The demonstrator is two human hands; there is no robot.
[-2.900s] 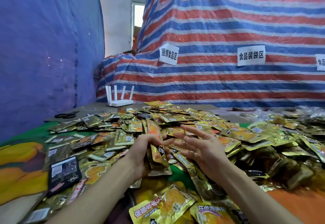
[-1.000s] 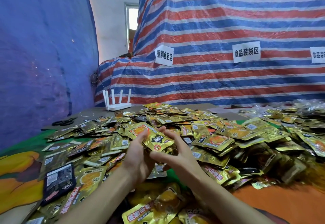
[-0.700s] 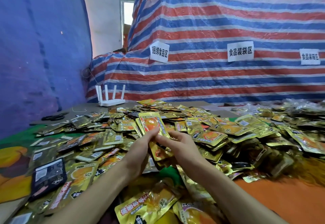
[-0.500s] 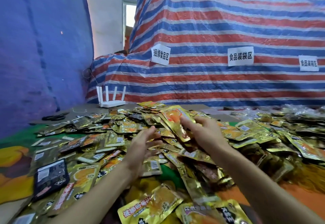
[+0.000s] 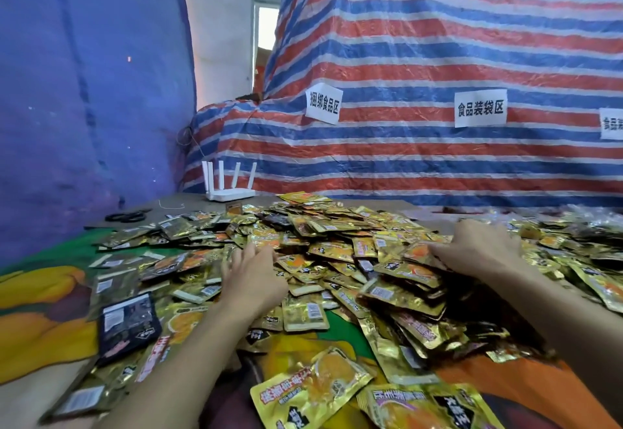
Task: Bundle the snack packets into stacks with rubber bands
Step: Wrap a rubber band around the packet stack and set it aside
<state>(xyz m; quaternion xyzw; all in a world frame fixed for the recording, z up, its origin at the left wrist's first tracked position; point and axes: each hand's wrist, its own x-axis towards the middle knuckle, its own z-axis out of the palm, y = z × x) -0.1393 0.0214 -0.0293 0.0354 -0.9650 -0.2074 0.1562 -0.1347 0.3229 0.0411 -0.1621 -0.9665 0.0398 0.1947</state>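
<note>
A wide heap of gold and orange snack packets (image 5: 337, 246) covers the table. My left hand (image 5: 251, 282) lies flat on the heap's near left side, its fingers stretched forward onto the packets and holding nothing. My right hand (image 5: 480, 248) rests palm down further right on the heap. Its fingers point left over a packet with an orange picture (image 5: 416, 255), and I see no packet gripped in it. No rubber band shows on either hand.
A white router with several antennas (image 5: 229, 189) stands at the table's back left. A dark scissors-like object (image 5: 126, 216) lies near it. A black packet (image 5: 128, 324) lies at the near left. The striped tarp (image 5: 421, 145) with paper labels rises behind the table.
My right hand held up a packet half a second ago; it has now swung right and down onto the heap. My left hand has dropped flat onto the packets.
</note>
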